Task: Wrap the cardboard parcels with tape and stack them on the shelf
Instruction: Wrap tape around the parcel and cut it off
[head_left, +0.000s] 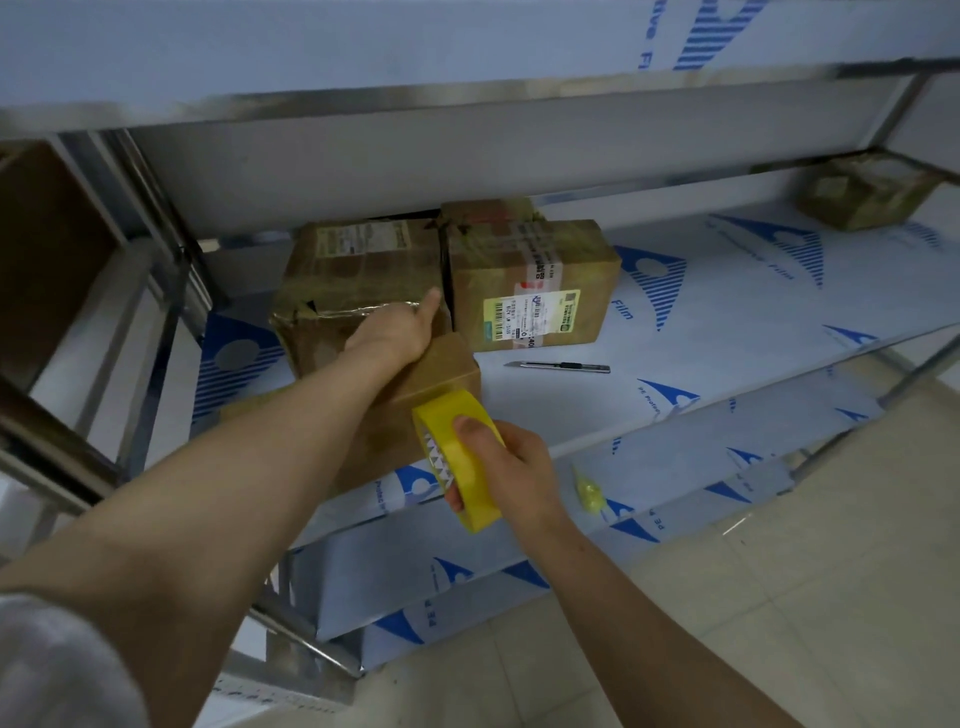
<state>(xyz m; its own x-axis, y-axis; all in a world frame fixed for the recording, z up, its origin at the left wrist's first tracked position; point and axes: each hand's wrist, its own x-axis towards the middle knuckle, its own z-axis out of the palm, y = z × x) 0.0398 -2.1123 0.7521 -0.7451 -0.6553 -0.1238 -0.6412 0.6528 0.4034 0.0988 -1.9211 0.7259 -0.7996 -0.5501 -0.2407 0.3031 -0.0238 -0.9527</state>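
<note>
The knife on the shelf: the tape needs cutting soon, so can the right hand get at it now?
Likely yes: the knife lies on bare shelf, nothing between it and the right hand. But that hand grips the tape roll, which it would need to set down first.

Occlusions and unreadables at the shelf, seen from beside the person.

Left hand (392, 332): fingers hidden past the front parcel (452, 366), grip unclear. The forearm and the tape roll (470, 475) cover much of that parcel. Right hand (519, 462): fingertips lost inside the roll's core. Labels on left back parcel (358, 270) and right back parcel (530, 286) are too small to read. Far-right parcel (867, 195) is blurred. Brown box (47, 249) is cut by the left edge. Yellow scrap (589, 491) is unidentifiable. Cutter (558, 367): blade state too small to tell.
</note>
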